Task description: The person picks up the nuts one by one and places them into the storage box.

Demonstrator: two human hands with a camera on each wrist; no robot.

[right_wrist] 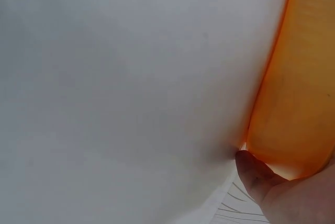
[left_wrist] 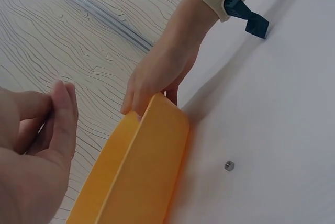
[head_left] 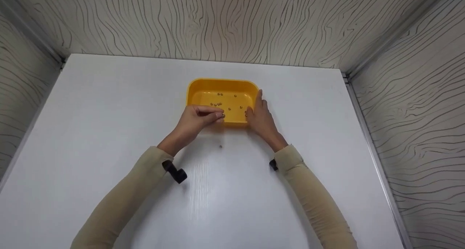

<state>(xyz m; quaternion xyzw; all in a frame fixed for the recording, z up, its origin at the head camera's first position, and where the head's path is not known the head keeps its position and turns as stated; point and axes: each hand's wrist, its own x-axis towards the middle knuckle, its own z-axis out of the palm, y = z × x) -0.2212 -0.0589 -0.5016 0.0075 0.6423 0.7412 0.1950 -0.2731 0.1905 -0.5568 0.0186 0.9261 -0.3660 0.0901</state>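
Note:
A yellow plastic tray (head_left: 236, 122) sits on the white table, with several small metal nuts (head_left: 229, 109) scattered over its floor. My left hand (head_left: 194, 120) is above the tray's front left part, thumb and forefinger pinched together. A nut (head_left: 223, 115) shows right at those fingertips; in the left wrist view the thumb of the left hand (left_wrist: 39, 145) hides it. My right hand (head_left: 262, 120) grips the tray's right end, thumb inside the wall and fingers along the outside. In the right wrist view, a fingertip (right_wrist: 251, 169) lies under the tray's corner (right_wrist: 293, 103).
One loose nut (head_left: 221, 146) lies on the white table (head_left: 232, 191) in front of the tray; the left wrist view shows this nut (left_wrist: 229, 166) beside the tray wall. Wood-grain panels (head_left: 218, 24) stand behind the table and on both sides.

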